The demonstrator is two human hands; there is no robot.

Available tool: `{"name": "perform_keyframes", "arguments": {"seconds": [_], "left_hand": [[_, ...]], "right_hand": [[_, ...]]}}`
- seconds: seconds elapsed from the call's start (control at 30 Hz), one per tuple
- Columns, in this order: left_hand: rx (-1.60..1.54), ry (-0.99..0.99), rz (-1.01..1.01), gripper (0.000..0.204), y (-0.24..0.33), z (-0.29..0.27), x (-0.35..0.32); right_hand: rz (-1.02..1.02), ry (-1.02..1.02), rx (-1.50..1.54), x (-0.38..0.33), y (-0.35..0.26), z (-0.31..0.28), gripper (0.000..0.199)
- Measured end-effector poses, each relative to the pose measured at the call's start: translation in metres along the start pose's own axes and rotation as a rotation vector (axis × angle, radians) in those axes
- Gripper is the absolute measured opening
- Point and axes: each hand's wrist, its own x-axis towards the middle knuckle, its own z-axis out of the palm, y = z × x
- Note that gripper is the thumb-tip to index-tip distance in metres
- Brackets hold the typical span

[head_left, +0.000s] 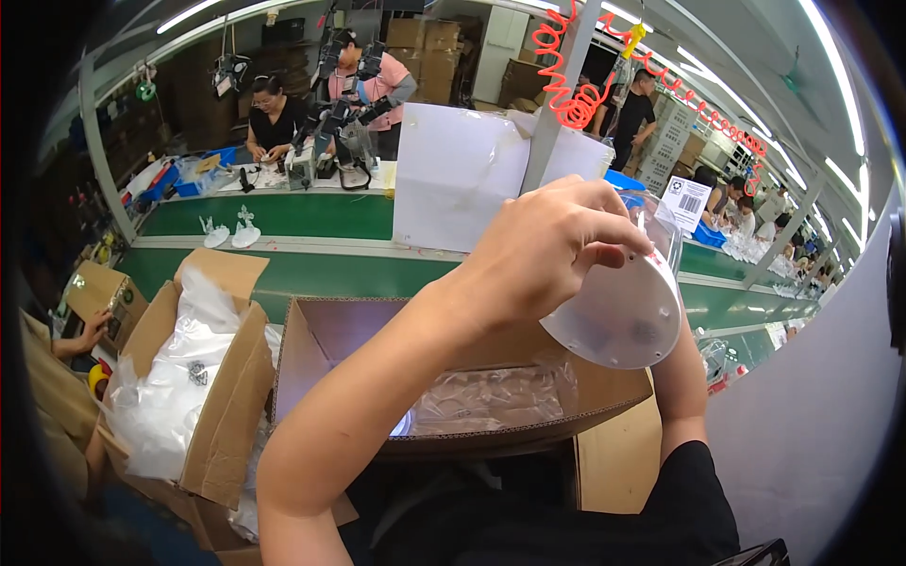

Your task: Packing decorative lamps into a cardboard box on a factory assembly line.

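Observation:
A clear plastic dome-shaped piece with a round, frosted white base [623, 321] is held up above the carton, its base turned toward me. A white label with a barcode [686, 203] shows at its far right side. My left hand [571, 241] reaches across to the base's upper edge, thumb and index finger pinched together; anything between them is too small to make out. Behind the piece, my right forearm [681, 391] rises from the lower right, and the piece hides that hand's fingers. Below is an open cardboard carton [330, 439] with clear plastic wrapping [495, 396] inside.
A second carton [226, 415] at the left overflows with white plastic bags [184, 368]. A co-worker's hand [94, 330] is beside it. Across the green conveyor [330, 217] stand a white board [453, 179] and two small white figures [245, 228]. A red coiled hose [571, 94] hangs above.

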Motion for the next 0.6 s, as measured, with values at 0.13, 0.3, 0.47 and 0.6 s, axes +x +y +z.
{"name": "perform_keyframes", "arguments": {"seconds": [0.13, 0.3, 0.47, 0.6], "left_hand": [[0.216, -0.010, 0.056, 0.043, 0.002, -0.001, -0.004], [0.326, -0.014, 0.114, 0.046, 0.016, 0.003, 0.000], [0.406, -0.063, 0.137, 0.051, 0.026, -0.002, -0.005], [0.530, -0.112, 0.156, 0.055, 0.031, -0.008, -0.026]], "right_hand": [[0.053, 0.023, -0.013, 0.000, 0.008, 0.001, 0.043], [0.083, 0.048, -0.040, -0.013, -0.008, 0.000, 0.043], [0.123, 0.081, -0.061, -0.009, -0.007, 0.010, 0.042], [0.164, 0.108, -0.066, -0.006, -0.006, 0.011, 0.042]]}}
